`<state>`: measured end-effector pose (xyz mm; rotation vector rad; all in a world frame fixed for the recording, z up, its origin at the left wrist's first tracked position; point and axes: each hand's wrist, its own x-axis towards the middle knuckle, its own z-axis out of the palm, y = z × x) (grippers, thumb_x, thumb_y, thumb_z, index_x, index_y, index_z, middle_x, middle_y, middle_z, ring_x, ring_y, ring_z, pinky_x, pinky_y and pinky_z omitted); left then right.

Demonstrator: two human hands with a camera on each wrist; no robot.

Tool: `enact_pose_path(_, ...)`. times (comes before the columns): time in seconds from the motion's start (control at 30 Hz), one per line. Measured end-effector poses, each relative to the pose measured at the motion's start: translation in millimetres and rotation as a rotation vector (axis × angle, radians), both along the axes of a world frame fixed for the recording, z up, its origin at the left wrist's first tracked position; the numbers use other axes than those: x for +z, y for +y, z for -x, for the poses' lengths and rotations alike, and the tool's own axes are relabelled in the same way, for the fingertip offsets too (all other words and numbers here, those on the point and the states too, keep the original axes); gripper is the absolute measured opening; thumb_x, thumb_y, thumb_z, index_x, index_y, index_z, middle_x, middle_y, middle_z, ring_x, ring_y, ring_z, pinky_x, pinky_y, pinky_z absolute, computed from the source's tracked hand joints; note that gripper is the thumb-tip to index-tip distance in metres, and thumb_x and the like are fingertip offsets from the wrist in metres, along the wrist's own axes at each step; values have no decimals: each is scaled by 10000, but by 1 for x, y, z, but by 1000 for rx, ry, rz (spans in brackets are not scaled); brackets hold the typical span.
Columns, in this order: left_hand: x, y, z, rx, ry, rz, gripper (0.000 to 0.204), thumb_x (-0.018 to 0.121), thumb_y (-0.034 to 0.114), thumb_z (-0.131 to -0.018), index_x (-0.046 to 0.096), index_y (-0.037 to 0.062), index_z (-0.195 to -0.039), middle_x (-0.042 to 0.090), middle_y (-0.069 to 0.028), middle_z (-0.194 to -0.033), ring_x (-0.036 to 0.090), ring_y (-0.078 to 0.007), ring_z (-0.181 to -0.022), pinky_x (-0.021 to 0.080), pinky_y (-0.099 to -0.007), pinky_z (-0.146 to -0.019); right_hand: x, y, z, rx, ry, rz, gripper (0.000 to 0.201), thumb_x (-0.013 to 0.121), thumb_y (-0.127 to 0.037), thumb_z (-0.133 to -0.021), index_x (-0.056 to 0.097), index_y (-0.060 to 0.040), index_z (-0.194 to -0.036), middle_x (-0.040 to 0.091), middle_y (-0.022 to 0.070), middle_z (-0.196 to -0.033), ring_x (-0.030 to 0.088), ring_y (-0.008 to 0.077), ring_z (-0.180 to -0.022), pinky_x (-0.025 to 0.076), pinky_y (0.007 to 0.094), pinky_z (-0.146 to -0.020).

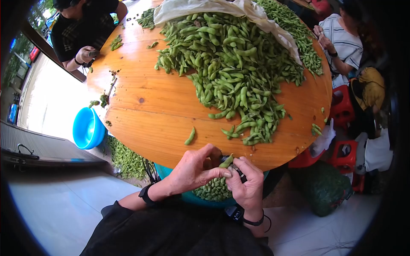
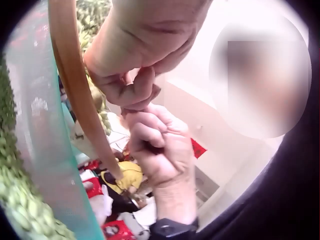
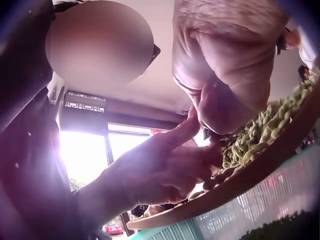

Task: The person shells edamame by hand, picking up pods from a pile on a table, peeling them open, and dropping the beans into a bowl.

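Observation:
In the head view a green pod [image 1: 226, 161] is pinched between the two hands at the near table edge. The left hand [image 1: 194, 168] grips its left side with thumb and fingers, and the right hand [image 1: 247, 183] holds it from the right. Both hands meet in the left wrist view, the left hand [image 2: 145, 45] above the right hand [image 2: 162, 145]; the pod is hidden there. Below the hands, shelled beans [image 1: 213, 190] lie in a teal basket [image 1: 162, 170]. A large heap of pods [image 1: 230, 64] covers the table's middle and right.
The round wooden table [image 1: 145, 115] has one loose pod [image 1: 190, 135] near its front edge. A blue basin [image 1: 88, 129] stands at the left, with pods on the floor [image 1: 128, 160] beside it. Two people sit across the table. Red stools [image 1: 341, 104] stand at the right.

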<state>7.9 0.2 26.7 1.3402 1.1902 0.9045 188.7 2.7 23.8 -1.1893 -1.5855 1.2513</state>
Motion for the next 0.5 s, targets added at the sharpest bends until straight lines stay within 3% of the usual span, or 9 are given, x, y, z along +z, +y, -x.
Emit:
enact_pose_path(0.03,-7,0,3,1,48,-60,298,733,199,-881,572,-18,-1008,628,-55,-759,609,-143,-630,485,-295,-558,1,-2,1,6,-21,24,150,626,25,-823,628,67,-967,579,146,-792,613,282,-677,477,348,-622)
enact_pose_path(0.07,-9,0,3,4,48,-58,298,733,199,-881,572,-18,-1008,628,-55,-759,609,-143,-630,485,-295,-558,1,-3,0,8,-20,26,150,626,25,-823,628,67,-967,579,146,-792,613,282,-677,477,348,-622)
enact_pose_path(0.13,-12,0,4,-80,161,-339,339,745,207,-862,576,-24,-1045,635,-121,-746,639,-236,-631,491,-332,-568,0,-4,-2,39,-112,-21,159,614,38,-818,629,62,-975,577,157,-786,625,309,-687,483,355,-621)
enact_pose_path(0.17,-16,-2,3,-85,206,-428,379,736,135,-855,560,-31,-1147,628,-170,-799,648,-327,-686,502,-371,-589,0,-4,-1,39,-111,-22,159,614,38,-818,629,62,-975,577,157,-786,625,309,-687,483,355,-621)
enact_pose_path(0.23,-16,-5,1,-94,244,-452,369,707,78,-855,533,-50,-1154,616,-199,-841,641,-366,-724,502,-401,-599,1,-5,5,-14,-165,-238,115,600,42,-851,623,76,-959,548,89,-745,575,167,-588,440,291,-529)
enact_pose_path(0.27,-16,-7,-1,-102,281,-475,363,678,21,-856,505,-69,-1161,605,-228,-884,633,-405,-762,503,-431,-608,1,-6,8,-13,-165,-239,115,600,42,-851,623,76,-959,548,89,-745,575,167,-588,440,291,-529)
enact_pose_path(0.37,-23,-11,-3,-79,304,-477,435,631,-26,-860,474,-61,-1265,600,-218,-925,628,-400,-771,509,-423,-623,2,-12,16,-113,-247,-321,162,603,57,-808,622,67,-969,565,148,-782,603,301,-662,472,355,-592)
enact_pose_path(0.5,-25,-10,-13,49,282,-541,457,605,-47,-859,445,-65,-1287,628,-198,-904,650,-371,-750,524,-412,-630,-2,-17,25,-187,-327,-427,178,599,71,-804,611,69,-981,555,159,-808,597,300,-667,463,358,-587)
